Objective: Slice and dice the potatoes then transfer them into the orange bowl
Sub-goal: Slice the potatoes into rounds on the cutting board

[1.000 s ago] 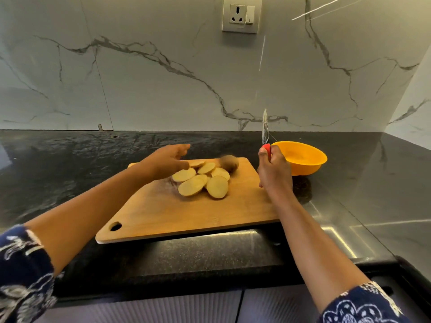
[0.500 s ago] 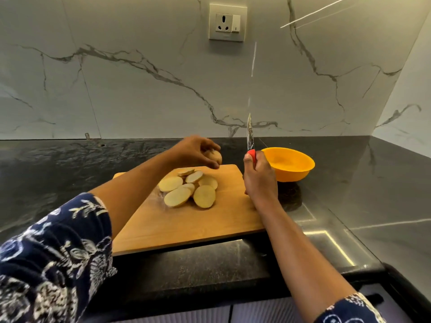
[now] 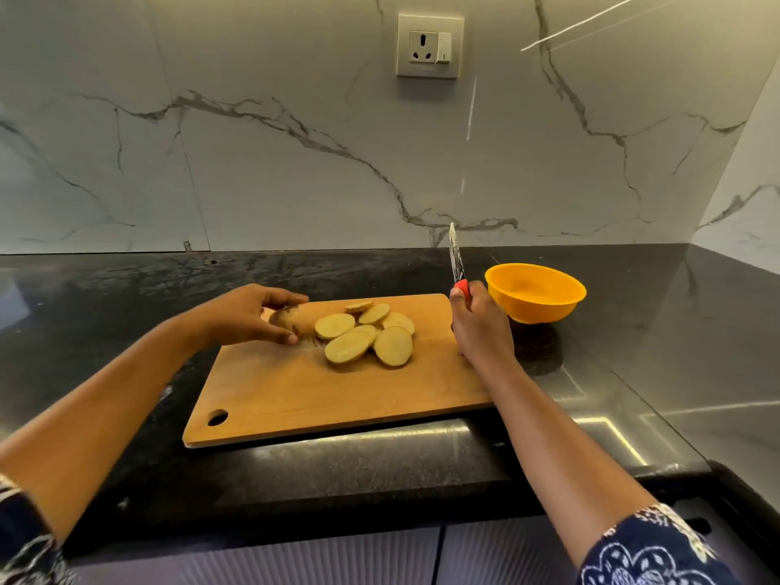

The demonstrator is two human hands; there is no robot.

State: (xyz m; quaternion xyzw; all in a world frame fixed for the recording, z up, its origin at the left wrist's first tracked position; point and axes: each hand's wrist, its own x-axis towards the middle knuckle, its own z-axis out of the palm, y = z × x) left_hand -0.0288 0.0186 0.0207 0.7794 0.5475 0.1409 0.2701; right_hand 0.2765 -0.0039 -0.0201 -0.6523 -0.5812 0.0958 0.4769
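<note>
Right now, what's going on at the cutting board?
A person is partway through slicing potatoes. Their left hand holds the uncut potato piece down on the wooden cutting board. Their right hand grips a red-handled knife, blade pointing up and off the board. A pile of round slices lies mid-board. Nothing is diced yet, and the orange bowl to the right looks empty.

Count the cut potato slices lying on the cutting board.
7 potato slices in one overlapping pile on the cutting board: two in front, one left, one centre, three behind. Others may be hidden.
</note>
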